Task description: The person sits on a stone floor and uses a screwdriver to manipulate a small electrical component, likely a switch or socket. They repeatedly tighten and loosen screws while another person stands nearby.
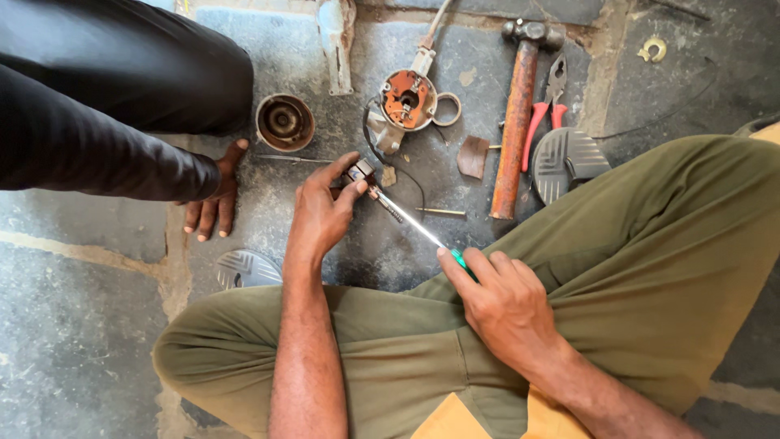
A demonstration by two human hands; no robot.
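Head view: left hand point(321, 213) pinching small metal part point(360, 172) between thumb and forefinger, just above dark floor point(97, 325). Right hand point(504, 302) closed on green-handled screwdriver point(410, 223), tip meeting part just right of pinch. Risk, judged: tip skating off toward left fingers point(341, 167) if pressed off-axis; part twisting loose. Hammer point(516, 122), pliers point(548, 102) far right.

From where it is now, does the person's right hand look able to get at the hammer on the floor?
Probably yes. The right hand is shut on the green-handled screwdriver, so it is occupied, but the hammer lies on bare floor just ahead of the knee, nothing lying across its handle; red-handled pliers lie alongside.
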